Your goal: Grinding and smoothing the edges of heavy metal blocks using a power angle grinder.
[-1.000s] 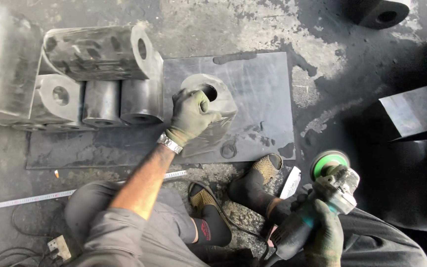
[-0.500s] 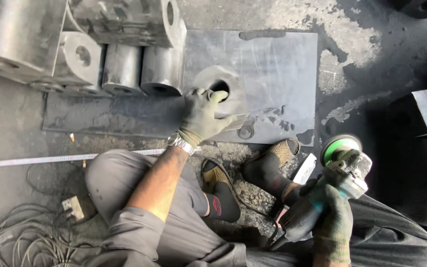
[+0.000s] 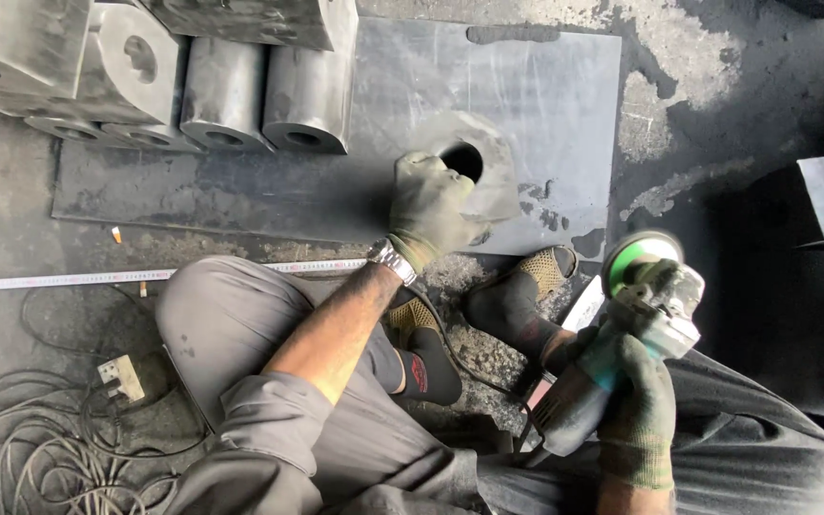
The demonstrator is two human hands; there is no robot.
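**Two gloved hands, one on the steel block, one on the grinder**

Two hands were at work over a dark steel plate (image 3: 545, 105) laid on the floor. The left hand (image 3: 429, 208), gloved and with a wristwatch (image 3: 392, 260) at the wrist, lay with its fingers curled over the near edge of a grey metal block with a round bore (image 3: 488, 157), which rested on the plate just ahead of the person's shoes. The right hand (image 3: 643, 396), also gloved, was wrapped fully around the body of an angle grinder (image 3: 646, 286), whose green-backed disc pointed up and sat well apart from the block, off the plate's near right corner. Several more bored blocks (image 3: 240, 91) were stacked at the plate's far left. A tape measure (image 3: 69, 279) stretched along the floor beside the left knee, and coiled cable (image 3: 21, 453) lay at lower left.
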